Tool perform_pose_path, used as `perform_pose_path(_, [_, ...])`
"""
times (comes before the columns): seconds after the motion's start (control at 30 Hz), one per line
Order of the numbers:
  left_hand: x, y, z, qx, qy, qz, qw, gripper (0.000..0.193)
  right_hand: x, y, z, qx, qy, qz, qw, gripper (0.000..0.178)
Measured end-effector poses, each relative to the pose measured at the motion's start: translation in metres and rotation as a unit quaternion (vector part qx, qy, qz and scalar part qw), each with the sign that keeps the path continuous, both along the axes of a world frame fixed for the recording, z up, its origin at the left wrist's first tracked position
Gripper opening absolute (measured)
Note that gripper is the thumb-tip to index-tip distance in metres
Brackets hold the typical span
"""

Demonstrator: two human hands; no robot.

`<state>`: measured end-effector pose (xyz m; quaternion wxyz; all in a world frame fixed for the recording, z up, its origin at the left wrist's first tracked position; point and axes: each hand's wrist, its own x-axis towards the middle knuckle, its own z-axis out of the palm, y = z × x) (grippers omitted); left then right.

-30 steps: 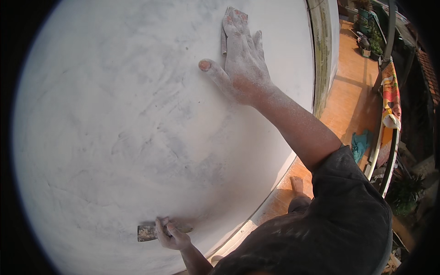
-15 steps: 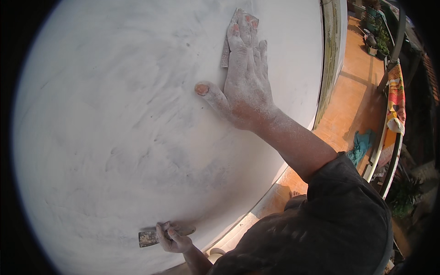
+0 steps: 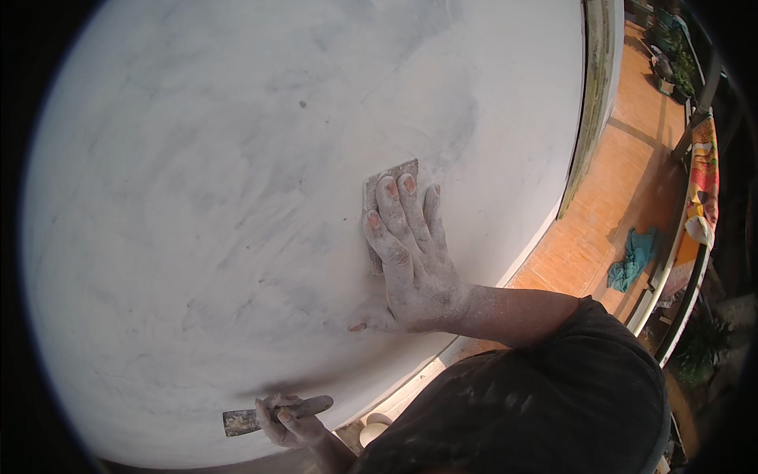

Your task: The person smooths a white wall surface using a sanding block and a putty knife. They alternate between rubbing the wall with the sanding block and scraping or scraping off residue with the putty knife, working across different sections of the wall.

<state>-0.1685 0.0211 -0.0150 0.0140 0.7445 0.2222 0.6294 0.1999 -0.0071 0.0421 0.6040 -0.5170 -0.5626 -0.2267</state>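
Observation:
My right hand, coated in white dust, presses a flat grey piece of sandpaper against the white wall. The fingers lie extended over the sheet, which shows past their tips and along the index-finger side; the thumb is held out apart. Lower and to the left, my left hand is closed around a putty knife. Its stained blade points left and its grey handle sticks out to the right, close to the wall. Grey smears, powdery streaks and small pits mark the wall.
Right of the wall's weathered edge strip runs an orange tiled floor. A crumpled teal cloth lies there beside a railing draped with a patterned cloth. Potted plants stand farther off. A pale round object is near my left wrist.
My right hand has slid down the wall with the sandpaper, its elbow bending. My left hand has shifted slightly down and left, still holding the putty knife. The view has shifted a little.

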Motion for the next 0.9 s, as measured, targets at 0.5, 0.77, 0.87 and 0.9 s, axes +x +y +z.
perform_pose_path(0.5, [-0.01, 0.031, -0.007, 0.028, 0.097, -0.07, 0.992, 0.048, 0.06, 0.007, 0.018, 0.038, 0.161, -0.052, 0.985, 0.059])
perform_pose_path(0.77, [-0.01, 0.039, -0.012, 0.047, 0.106, -0.105, 0.988, 0.049, 0.081, 0.024, -0.006, 0.038, 0.125, -0.169, 0.977, 0.045])
perform_pose_path(0.87, [-0.01, 0.039, -0.012, 0.038, 0.102, -0.112, 0.988, 0.049, 0.078, 0.026, 0.006, 0.022, 0.089, -0.229, 0.969, 0.052])
perform_pose_path(0.9, [-0.011, 0.038, -0.011, 0.023, 0.104, -0.123, 0.987, 0.05, 0.071, 0.024, 0.012, 0.001, 0.093, -0.23, 0.969, 0.053])
